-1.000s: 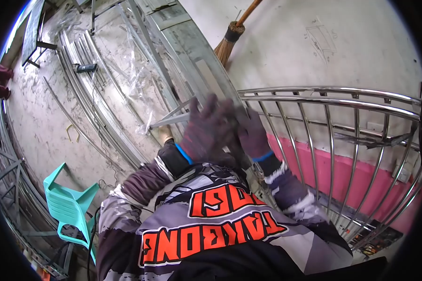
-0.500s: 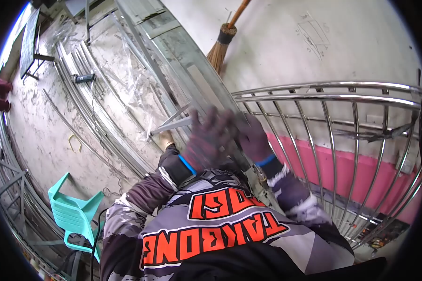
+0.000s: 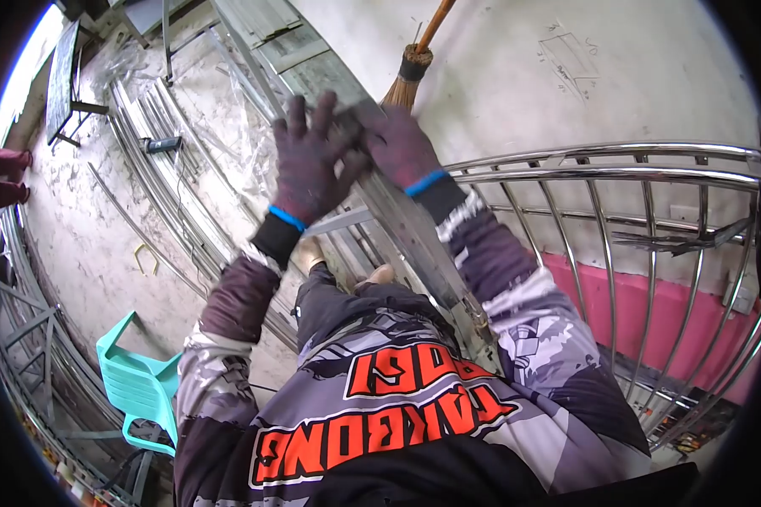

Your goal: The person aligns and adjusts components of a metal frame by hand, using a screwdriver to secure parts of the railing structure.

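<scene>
My left hand [image 3: 311, 160], in a dark maroon glove with a blue cuff edge, reaches forward with its fingers spread. It is over the left side of a long grey metal bench [image 3: 393, 221] and holds nothing I can see. Close beside it, my right hand [image 3: 404, 145], gloved the same way, lies over the bench top with fingers stretched toward the left hand. Those fingertips are blurred, and the surface under both hands is hidden. A grey metal bar [image 3: 338, 221] sticks out from the bench below my left wrist.
A shiny metal railing [image 3: 604, 175] stands on the right before a pink and white wall. A broom [image 3: 412, 76] leans behind the bench. Long metal lengths [image 3: 156, 182] and a dark power tool [image 3: 162, 144] lie on the floor. At lower left is a turquoise plastic chair [image 3: 139, 384].
Both hands have moved forward, away from my body, along the bench. My left hand has also shifted left, and its fingers show more clearly. My feet have come into view.
</scene>
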Demonstrator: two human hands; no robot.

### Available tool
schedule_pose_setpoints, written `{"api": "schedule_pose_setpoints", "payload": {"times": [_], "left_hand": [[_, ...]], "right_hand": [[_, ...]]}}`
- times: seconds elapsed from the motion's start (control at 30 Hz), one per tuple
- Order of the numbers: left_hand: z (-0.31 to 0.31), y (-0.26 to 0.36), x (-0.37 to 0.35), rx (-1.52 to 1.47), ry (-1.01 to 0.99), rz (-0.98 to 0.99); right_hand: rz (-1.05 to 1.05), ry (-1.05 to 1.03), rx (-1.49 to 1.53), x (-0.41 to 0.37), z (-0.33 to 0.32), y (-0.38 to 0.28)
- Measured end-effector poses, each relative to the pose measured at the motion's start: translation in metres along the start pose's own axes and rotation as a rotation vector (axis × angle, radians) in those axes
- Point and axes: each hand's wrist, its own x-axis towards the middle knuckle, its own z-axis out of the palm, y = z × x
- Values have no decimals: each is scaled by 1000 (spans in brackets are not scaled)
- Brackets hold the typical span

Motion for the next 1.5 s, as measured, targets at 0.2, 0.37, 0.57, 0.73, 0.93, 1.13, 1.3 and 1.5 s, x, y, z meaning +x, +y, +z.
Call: {"api": "schedule_pose_setpoints", "payload": {"times": [0.2,0.37,0.57,0.73,0.93,1.13,1.3,1.5], "left_hand": [[23,131,-90,-189,-233,118],[13,122,-80,-221,-173,112],[-4,11,-4,79,-78,-52],[7,30,-26,14,-25,19],[29,141,-101,-249,-192,139],[17,74,-52,-199,-125,75],[6,-18,3,-27,-48,-28],[19,75,-61,-132,-134,98]], "right_hand": [[202,-142,-98,-184,-70,-11],[168,-73,-46,-182,-61,-7],[18,-15,-12,-16,-7,4],[-12,-41,23,-40,-20,4],[109,-85,-103,-206,-70,-6],[99,-57,-76,-127,-43,-6],[-24,-2,-18,8,-9,-8],[69,-18,-46,-118,-42,-3]]}}
